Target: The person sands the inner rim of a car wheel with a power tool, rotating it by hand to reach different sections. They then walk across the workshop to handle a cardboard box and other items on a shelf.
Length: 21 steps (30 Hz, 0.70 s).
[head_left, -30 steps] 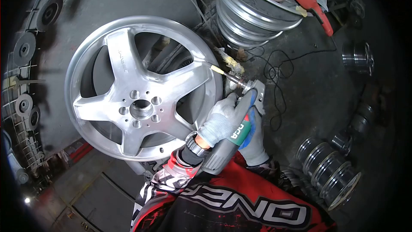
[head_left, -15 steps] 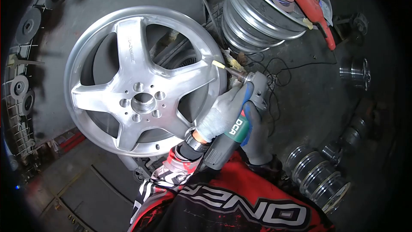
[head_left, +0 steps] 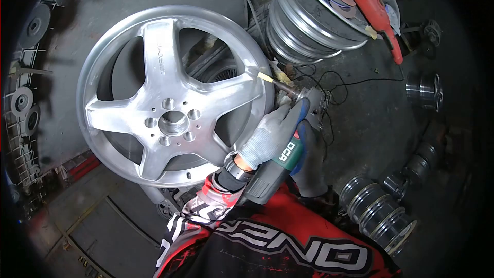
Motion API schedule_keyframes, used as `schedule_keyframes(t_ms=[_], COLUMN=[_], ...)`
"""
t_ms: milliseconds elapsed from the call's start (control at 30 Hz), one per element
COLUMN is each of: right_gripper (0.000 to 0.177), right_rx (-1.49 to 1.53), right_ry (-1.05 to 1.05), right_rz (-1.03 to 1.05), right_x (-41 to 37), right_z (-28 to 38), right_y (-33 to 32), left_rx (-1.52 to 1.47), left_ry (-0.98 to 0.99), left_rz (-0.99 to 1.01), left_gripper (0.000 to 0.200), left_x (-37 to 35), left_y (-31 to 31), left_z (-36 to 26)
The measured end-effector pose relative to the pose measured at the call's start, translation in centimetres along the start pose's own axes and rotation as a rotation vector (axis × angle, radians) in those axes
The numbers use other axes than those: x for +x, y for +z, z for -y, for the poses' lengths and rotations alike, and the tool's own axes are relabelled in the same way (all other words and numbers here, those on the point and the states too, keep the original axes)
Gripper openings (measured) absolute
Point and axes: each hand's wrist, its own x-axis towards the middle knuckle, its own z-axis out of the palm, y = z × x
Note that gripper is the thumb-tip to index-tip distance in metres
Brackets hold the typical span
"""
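A bare silver alloy wheel with five spokes faces me. My left hand, in a grey glove with a watch at the wrist, is closed over the front of a green and black DCA angle grinder. On the grinder's far side, my right hand wraps round its body in a grey and blue glove, its fingers partly hidden. From the grinder's metal head, a long spindle carries a narrow yellow tip, which lies right at the outer end of a spoke near the rim.
Stacked rims stand at the upper right, topped with sanding discs and a red power tool. A black cord winds across the floor. More rims lie at lower right. Discs hang on a wire rack at left.
The grinder and both hands have shifted very slightly to the right, and the yellow tip has moved a little along the spoke end. Both hands keep their grip.
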Motion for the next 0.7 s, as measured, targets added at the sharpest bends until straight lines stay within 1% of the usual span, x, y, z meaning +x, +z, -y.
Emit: schedule_keyframes(t_ms=[33,100,133,200,233,300,333,400,433,500,533,600,633,700], right_gripper=[0.037,0.035,0.035,0.034,0.034,0.037,0.037,0.043,0.043,0.047,0.047,0.043,0.043,0.039], right_rx=[0.002,-0.006,-0.003,-0.117,-0.116,0.1,0.099,-0.039,-0.04,-0.217,-0.219,-0.425,-0.423,-0.021], right_ry=[0.0,-0.023,-0.021,0.087,0.09,0.247,0.248,0.109,0.109,-0.061,-0.061,-0.365,-0.366,-0.121], right_rz=[0.001,0.007,0.006,0.096,0.094,0.089,0.088,0.099,0.099,0.057,0.061,-0.049,-0.044,-0.067], right_x=[0.0,-0.1,-0.3,-0.4,-0.5,-0.4,-0.5,-0.6,-0.6,-0.4,-0.1,0.8,1.0,1.1], right_z=[0.0,-0.4,-0.9,-1.7,-1.4,-0.6,-0.8,-1.7,-2.1,-2.4,-2.1,-1.0,-0.8,-0.5], right_y=[0.1,0.2,0.2,0.0,0.0,0.1,-0.1,-0.4,-0.6,-0.9,-1.1,-1.3,-1.1,-0.6], left_rx=[0.002,0.095,0.096,0.157,0.156,0.194,0.193,0.121,0.119,0.098,0.096,0.037,0.038,-0.197], left_ry=[-0.001,0.077,0.076,0.102,0.102,0.073,0.073,0.074,0.075,0.099,0.097,0.05,0.046,-0.12], left_rz=[0.0,-0.084,-0.081,-0.094,-0.091,-0.081,-0.08,-0.091,-0.091,-0.103,-0.106,-0.067,-0.071,-0.031], left_gripper=[0.045,0.048,0.048,0.052,0.052,0.052,0.052,0.051,0.051,0.05,0.05,0.048,0.048,0.047], left_x=[-0.1,-0.4,-0.6,-0.7,-0.9,-1.2,-1.1,-0.9,-0.7,-0.1,0.1,0.6,0.9,1.3], left_y=[0.0,-0.1,0.0,-0.1,-0.2,-0.5,-0.4,-0.1,0.2,0.7,0.7,0.3,0.1,-0.3], left_z=[0.0,0.0,0.1,0.2,0.0,-0.8,-0.7,-0.5,-0.3,0.1,0.0,-0.5,-0.8,-1.4])
